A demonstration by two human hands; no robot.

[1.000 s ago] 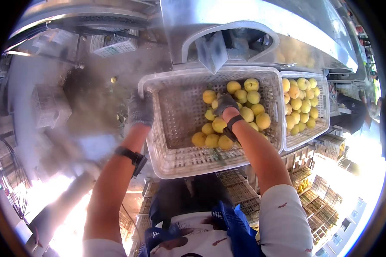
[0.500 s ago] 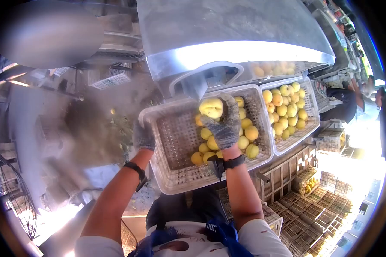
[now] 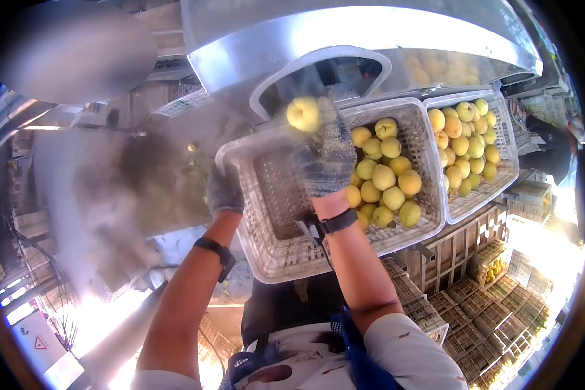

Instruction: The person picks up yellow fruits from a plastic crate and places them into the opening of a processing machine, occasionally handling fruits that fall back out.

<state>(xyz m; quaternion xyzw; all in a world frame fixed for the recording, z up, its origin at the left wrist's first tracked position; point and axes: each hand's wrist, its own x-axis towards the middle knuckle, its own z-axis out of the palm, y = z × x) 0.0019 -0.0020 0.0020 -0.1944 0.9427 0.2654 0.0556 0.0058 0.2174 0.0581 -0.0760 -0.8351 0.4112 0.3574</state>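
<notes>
A yellow peach (image 3: 303, 114), slightly blurred, is held at the fingertips of my gloved right hand (image 3: 330, 156), above the back edge of a white plastic crate (image 3: 270, 265). Several more peaches (image 3: 383, 177) lie in the right half of that crate, and its perforated floor shows on the left. At the crate's left rim, my gloved left hand (image 3: 225, 190) grips the edge; its fingertips are blurred. Just beyond the held peach is the rounded opening (image 3: 318, 71) of a metal machine.
The machine's shiny metal hood (image 3: 357, 29) spans the far side. A second crate (image 3: 445, 211) of peaches stands to the right. Stacked crates (image 3: 494, 312) fill the lower right, where a wooden-looking slatted panel (image 3: 465, 253) also stands. Part of another person (image 3: 546, 143) shows at far right.
My right hand has moved left and toward the machine opening with the peach. The view has shifted, and my left hand stays on the crate's rim.
</notes>
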